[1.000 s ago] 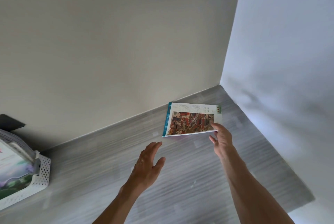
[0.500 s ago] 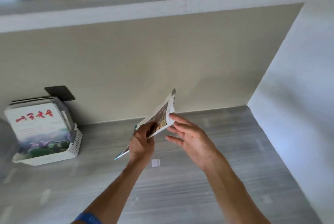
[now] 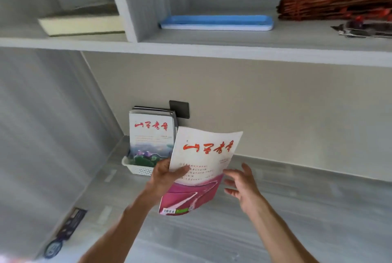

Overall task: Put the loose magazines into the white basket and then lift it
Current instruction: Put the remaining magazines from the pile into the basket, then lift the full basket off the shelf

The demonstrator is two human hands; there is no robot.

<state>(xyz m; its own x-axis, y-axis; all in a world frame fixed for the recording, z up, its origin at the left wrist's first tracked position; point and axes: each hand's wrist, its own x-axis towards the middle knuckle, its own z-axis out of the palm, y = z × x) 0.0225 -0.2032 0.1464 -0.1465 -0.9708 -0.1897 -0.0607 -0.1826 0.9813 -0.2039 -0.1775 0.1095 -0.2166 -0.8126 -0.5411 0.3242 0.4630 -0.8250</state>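
One magazine (image 3: 203,163) pinched in left hand (image 3: 166,175) | right hand (image 3: 244,184) spread, just beside | white basket (image 3: 137,167) behind

A home study nook: a built-in grey wood-grain shelving unit (image 3: 212,49) over a matching desk surface (image 3: 275,209). At 12 o'clock on the upper shelf lie a blue tray (image 3: 216,22) and, at 2 o'clock, a bundle of red sticks (image 3: 331,6); at 10 o'clock a book (image 3: 80,24). Magazines stand in a white basket (image 3: 137,167) below a wall socket (image 3: 179,109).
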